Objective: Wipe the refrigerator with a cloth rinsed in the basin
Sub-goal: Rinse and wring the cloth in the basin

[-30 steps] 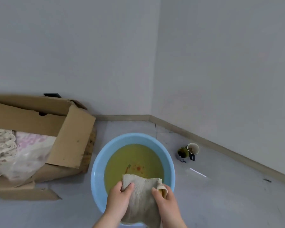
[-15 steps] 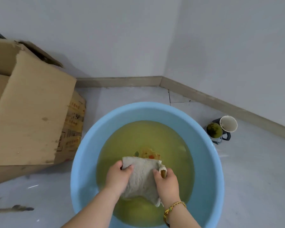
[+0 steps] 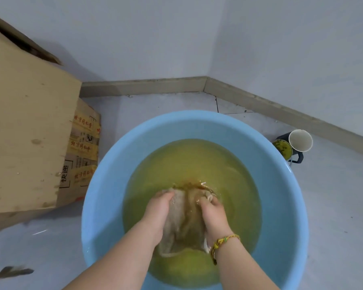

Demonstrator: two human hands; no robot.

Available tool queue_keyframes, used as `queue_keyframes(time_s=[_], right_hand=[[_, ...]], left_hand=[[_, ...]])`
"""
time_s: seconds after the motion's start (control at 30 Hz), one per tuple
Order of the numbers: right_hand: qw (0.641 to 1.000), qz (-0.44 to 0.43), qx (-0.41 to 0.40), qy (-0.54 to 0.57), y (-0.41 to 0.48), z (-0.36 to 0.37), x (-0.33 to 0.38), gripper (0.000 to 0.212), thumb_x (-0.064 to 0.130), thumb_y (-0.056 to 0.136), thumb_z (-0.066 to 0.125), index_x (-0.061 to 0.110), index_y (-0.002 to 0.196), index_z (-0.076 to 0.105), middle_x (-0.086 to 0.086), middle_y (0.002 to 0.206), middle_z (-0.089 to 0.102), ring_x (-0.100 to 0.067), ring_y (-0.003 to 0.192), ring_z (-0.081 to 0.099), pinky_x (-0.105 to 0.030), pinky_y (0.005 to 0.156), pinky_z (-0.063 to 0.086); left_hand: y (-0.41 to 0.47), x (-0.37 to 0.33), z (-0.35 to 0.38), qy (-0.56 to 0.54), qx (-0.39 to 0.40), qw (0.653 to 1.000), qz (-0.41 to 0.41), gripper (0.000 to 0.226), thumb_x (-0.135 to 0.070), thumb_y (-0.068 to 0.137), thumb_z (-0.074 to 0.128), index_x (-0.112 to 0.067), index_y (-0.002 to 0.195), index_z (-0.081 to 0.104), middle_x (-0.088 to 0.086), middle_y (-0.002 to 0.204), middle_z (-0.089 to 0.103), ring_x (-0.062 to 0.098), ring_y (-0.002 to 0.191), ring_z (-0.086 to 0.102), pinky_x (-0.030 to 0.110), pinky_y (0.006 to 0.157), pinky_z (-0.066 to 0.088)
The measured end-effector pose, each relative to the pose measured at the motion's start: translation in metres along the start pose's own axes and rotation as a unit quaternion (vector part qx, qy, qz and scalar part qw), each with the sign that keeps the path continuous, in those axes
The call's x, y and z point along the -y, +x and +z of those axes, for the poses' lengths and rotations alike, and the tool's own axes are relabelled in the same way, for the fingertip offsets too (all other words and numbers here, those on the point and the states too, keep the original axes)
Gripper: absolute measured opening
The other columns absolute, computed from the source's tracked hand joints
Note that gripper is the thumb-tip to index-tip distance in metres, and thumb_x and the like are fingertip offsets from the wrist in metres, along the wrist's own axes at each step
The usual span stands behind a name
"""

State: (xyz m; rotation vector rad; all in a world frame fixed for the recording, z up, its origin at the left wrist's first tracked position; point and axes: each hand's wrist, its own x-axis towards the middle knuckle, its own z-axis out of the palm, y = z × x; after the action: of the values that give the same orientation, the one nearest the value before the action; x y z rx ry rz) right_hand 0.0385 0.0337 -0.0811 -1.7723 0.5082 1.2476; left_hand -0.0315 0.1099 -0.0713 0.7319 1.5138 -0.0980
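My left hand (image 3: 157, 210) and right hand (image 3: 214, 214) each grip a side of the beige cloth (image 3: 184, 218), fingers curled round it, dipping it in the yellow-green water (image 3: 197, 160) in the blue basin (image 3: 105, 185). I think this is the rinse step. Next I should lift and squeeze it over the water. A cardboard box (image 3: 29, 122) sits just left of the rim, and cups (image 3: 300, 141) sit near the right. Straight up looks free.
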Motion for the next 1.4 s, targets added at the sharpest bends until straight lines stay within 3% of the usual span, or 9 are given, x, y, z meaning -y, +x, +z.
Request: queue_keyframes(time_s=[0.07,0.2,0.43,0.53,0.7,0.87,1.0,1.13,1.4], right_hand=[[0.999,-0.034,0.016,0.03,-0.026,0.004,0.003,0.014,0.017,0.086,0.06,0.015,0.072,0.056,-0.001,0.069,0.061,-0.018,0.071,0.055,-0.032,0.079,0.049],[0.973,-0.19,-0.023,-0.126,-0.076,0.014,0.009,0.028,0.037,0.085,0.058,0.021,0.064,0.049,0.013,0.049,0.057,0.0,0.052,0.051,-0.019,0.057,0.043],[0.974,-0.177,-0.065,-0.121,-0.066,0.005,0.025,0.05,0.026,0.093,0.049,0.018,0.045,0.037,0.008,0.04,0.041,-0.01,0.045,0.037,-0.028,0.054,0.034],[0.962,-0.218,-0.035,-0.161,-0.083,0.013,0.013,0.052,0.022,0.091,0.051,0.019,0.044,0.028,0.009,0.031,0.039,-0.007,0.036,0.031,-0.022,0.045,0.025],[0.959,-0.193,-0.094,-0.184,-0.054,0.001,0.016,0.048,0.031,0.093,0.048,0.018,0.05,0.032,0.008,0.042,0.04,-0.011,0.047,0.033,-0.029,0.054,0.029],[0.975,-0.169,-0.083,-0.115,-0.028,-0.006,0.005,0.029,0.027,0.091,0.053,0.017,0.065,0.043,0.002,0.065,0.05,-0.015,0.064,0.047,-0.026,0.057,0.035],[0.929,-0.216,-0.042,-0.299,-0.009,-0.002,-0.017,0.004,0.014,0.091,0.051,0.013,0.094,0.051,-0.005,0.096,0.053,-0.024,0.092,0.051,-0.023,0.069,0.032],[0.906,-0.162,-0.093,-0.379,0.003,-0.004,-0.019,0.027,0.011,0.094,0.043,0.004,0.118,0.052,-0.014,0.121,0.047,-0.031,0.106,0.052,-0.026,0.081,0.038],[0.988,-0.039,-0.057,-0.138,-0.019,-0.004,0.011,0.017,0.022,0.092,0.053,0.007,0.089,0.058,-0.006,0.079,0.056,-0.023,0.079,0.052,-0.023,0.072,0.039]], left_hand=[[-0.015,-0.001,0.008,0.009,-0.004,0.999,0.038,0.041,-0.046,0.091,0.042,-0.012,0.108,0.058,0.01,0.111,0.059,0.029,0.108,0.055,0.038,0.097,0.041],[-0.047,-0.016,0.018,-0.005,-0.04,0.993,0.113,0.05,-0.04,0.093,0.039,-0.008,0.055,0.046,0.007,0.053,0.053,0.02,0.054,0.053,0.019,0.053,0.044],[-0.07,-0.015,0.022,0.09,-0.038,0.981,0.17,0.051,-0.029,0.097,0.037,-0.013,0.049,0.043,0.002,0.05,0.046,0.018,0.053,0.043,0.029,0.054,0.033],[-0.06,-0.019,0.015,-0.029,-0.03,0.996,0.082,0.051,-0.031,0.095,0.041,-0.012,0.048,0.037,0.0,0.039,0.041,0.021,0.05,0.036,0.03,0.054,0.03],[-0.062,-0.014,0.018,0.003,0.028,0.996,0.082,0.039,-0.037,0.093,0.042,-0.013,0.063,0.052,0.002,0.062,0.054,0.014,0.06,0.052,0.023,0.055,0.04],[-0.024,-0.005,0.005,0.052,0.078,0.993,0.069,0.028,-0.042,0.084,0.056,-0.014,0.087,0.055,0.006,0.094,0.064,0.02,0.089,0.06,0.036,0.086,0.048],[0.002,0.005,-0.003,0.11,-0.004,0.991,0.077,0.015,-0.024,0.089,0.055,-0.009,0.088,0.056,0.014,0.102,0.062,0.025,0.093,0.057,0.03,0.081,0.043],[0.015,0.006,-0.014,0.203,-0.129,0.968,0.075,0.014,-0.018,0.093,0.047,-0.006,0.087,0.053,0.013,0.091,0.052,0.031,0.093,0.054,0.031,0.077,0.039],[-0.01,0.005,-0.007,0.019,-0.085,0.996,0.013,0.041,-0.04,0.093,0.042,-0.011,0.121,0.05,0.011,0.127,0.052,0.03,0.113,0.049,0.04,0.099,0.036]])
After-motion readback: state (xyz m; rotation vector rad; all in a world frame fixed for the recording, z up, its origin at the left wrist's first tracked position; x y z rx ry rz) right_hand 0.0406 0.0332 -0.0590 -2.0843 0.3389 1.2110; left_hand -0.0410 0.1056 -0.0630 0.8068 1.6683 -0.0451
